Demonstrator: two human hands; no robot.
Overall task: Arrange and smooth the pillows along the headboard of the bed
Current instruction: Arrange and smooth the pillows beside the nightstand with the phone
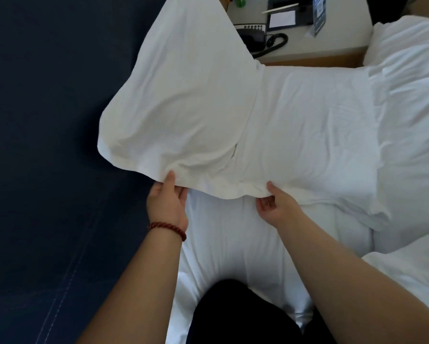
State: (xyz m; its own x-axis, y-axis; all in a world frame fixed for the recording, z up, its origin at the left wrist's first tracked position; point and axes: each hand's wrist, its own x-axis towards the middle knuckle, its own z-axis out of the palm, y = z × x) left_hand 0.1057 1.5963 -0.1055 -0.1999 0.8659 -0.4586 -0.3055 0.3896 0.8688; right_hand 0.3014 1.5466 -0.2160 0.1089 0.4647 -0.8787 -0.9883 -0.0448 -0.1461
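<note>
left hand [167,207], right hand [279,207] at hem of perhaps 1 pillow [183,100]

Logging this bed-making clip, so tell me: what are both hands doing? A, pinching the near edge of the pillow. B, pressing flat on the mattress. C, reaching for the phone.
A: the left hand and right hand each pinch the near edge of the pillow, thumbs on top.
</note>
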